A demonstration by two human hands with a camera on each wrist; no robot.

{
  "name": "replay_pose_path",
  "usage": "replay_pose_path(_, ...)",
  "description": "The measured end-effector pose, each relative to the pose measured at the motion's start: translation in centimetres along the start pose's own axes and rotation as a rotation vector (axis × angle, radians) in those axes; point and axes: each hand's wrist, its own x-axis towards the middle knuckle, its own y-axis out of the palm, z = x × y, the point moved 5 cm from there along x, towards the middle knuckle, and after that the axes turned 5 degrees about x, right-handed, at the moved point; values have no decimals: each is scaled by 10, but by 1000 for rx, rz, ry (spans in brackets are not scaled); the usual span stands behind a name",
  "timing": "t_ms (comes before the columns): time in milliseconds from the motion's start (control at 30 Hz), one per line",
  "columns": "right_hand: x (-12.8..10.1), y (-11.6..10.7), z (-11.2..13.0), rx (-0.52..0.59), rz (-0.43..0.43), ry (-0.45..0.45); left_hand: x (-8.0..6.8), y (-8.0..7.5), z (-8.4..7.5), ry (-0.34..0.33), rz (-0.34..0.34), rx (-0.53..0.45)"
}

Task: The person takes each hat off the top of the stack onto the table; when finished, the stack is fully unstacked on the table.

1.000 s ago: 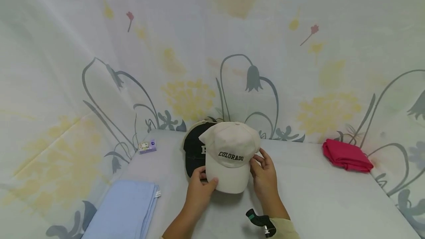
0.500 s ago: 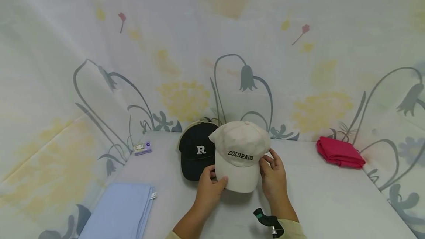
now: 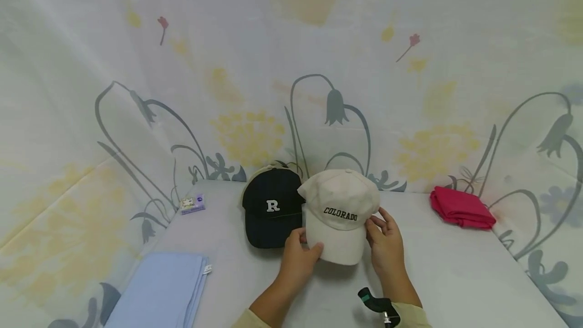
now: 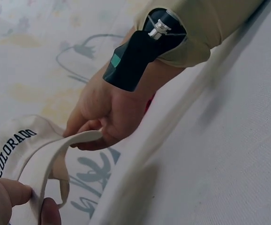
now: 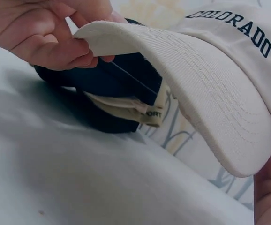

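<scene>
A white cap (image 3: 339,211) lettered COLORADO is held between both hands, its brim facing the person. My left hand (image 3: 298,257) pinches the brim's left edge, thumb on top and fingers underneath, as the right wrist view also shows. At the other side, my right hand (image 3: 386,242) holds the cap where brim meets crown; some of its fingertips are hidden behind the cap. Just left of it stands a black cap (image 3: 268,227) with a white R. Behind that one, a beige cap (image 3: 246,189) shows only as a rim.
A folded light-blue cloth (image 3: 157,287) lies at the front left, with a small purple packet (image 3: 193,204) farther back. A folded red cloth (image 3: 462,207) sits at the right. The white table (image 3: 451,267) meets a flower-patterned curtain (image 3: 291,54) behind.
Both hands have carried the white cap to the right, away from the black cap, whose R now shows fully. The head view has turned slightly right.
</scene>
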Motion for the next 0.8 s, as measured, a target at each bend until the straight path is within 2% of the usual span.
replay_pose_path(300, 13, -12, -2, -58, -21, 33, 8, 15, -3, 18, -8, 69)
replay_pose_path(567, 33, -18, -14, -102, -18, 80, 25, 27, 3, -7, -8, 147)
replay_pose_path(800, 41, -22, -28, -164, -4, 106, 29, 38, 9, 73, -69, 224)
